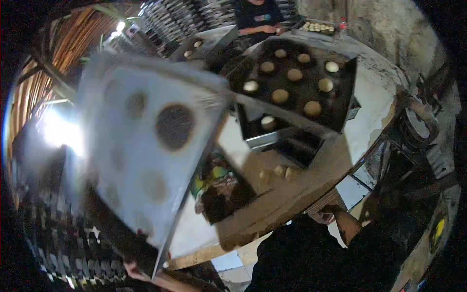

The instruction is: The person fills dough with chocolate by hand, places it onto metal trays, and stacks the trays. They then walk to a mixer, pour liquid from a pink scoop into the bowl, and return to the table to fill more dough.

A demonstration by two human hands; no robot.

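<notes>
A light metal baking tray [138, 160] is held up steeply tilted on the left, blurred at its upper part. Dark round marks spot the face turned to me. My left hand [134, 270] grips its lower edge, with most fingers hidden behind the metal. Low beside the table's front edge is my right hand [322, 215], close to a brown ribbed piece [332, 200]; its fingers are too dark and partly hidden to read. Across the table, a dark baking tray [296, 87] carries several round dough balls [294, 74], spaced apart, and rests over other trays.
Several small dough pieces [279, 170] lie on the table [365, 131] near its front edge. A dark box with colourful wrappers [221, 187] stands beside the raised tray. Behind the table a person [260, 19] works near another tray of dough [316, 27] and a bottle [343, 23].
</notes>
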